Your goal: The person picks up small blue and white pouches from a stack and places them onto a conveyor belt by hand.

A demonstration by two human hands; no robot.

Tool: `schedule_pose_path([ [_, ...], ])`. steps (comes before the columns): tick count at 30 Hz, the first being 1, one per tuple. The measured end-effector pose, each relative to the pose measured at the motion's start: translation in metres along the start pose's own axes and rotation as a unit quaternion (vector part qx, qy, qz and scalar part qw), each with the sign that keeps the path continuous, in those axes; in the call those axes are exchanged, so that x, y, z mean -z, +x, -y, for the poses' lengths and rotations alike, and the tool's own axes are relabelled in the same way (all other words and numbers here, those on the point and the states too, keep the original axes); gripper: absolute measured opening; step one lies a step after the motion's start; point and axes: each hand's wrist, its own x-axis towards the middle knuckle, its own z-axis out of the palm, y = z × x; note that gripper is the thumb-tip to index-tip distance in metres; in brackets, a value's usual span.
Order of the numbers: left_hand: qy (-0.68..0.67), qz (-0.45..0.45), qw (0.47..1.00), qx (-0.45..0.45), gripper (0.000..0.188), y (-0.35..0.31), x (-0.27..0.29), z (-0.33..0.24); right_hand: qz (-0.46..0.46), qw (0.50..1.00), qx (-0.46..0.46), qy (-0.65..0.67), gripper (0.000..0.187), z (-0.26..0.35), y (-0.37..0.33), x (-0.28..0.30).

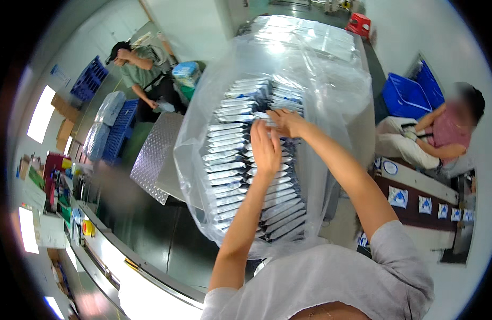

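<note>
Silver-white sachets stand on edge in two long rows, a left row (224, 165) and a right row (283, 213), inside a large clear plastic bag (187, 152). Over the gap between the rows, my left hand (266, 152) lies with its fingers stretched forward against the sachets. My right hand (290, 122) reaches in from the right just beyond it, fingers bent around one sachet (263, 117) that sits near the top of the rows. My left fingertips come close to that same sachet. The undersides of both hands are hidden.
More plastic-covered goods (310, 34) lie at the table's far end. At the left a person (147, 74) sits near a blue pallet (120, 130); at the right another person (443, 133) sits beside a conveyor (411, 184) carrying several packets. Blue crates (406, 96) stand behind.
</note>
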Motion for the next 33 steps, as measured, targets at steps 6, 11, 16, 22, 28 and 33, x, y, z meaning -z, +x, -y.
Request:
schedule_pose_path([
  [6,0.231,0.237,0.941,-0.071,0.054,0.016,-0.065,0.051,-0.159,0.986,-0.047,-0.001,0.037,-0.005,-0.091,0.025],
  [11,0.266,0.255,0.926,-0.077,0.052,0.018,-0.063,0.049,-0.515,0.805,-0.231,0.181,0.016,-0.025,-0.261,-0.038],
  [16,0.264,0.274,0.921,-0.083,0.054,0.018,-0.058,0.054,-0.051,0.879,-0.452,0.147,0.03,-0.019,-0.411,-0.212],
  [22,0.247,0.279,0.923,-0.099,0.052,0.018,-0.063,0.057,-0.06,0.898,-0.433,0.053,0.041,0.016,-0.459,-0.292],
  [28,0.26,0.299,0.914,-0.09,0.054,0.018,-0.058,0.063,0.044,0.873,-0.481,0.065,0.046,0.013,-0.443,-0.273],
  [33,0.232,0.304,0.914,-0.133,0.053,0.02,-0.061,0.064,0.064,0.879,-0.459,0.112,0.05,0.009,-0.45,-0.279],
])
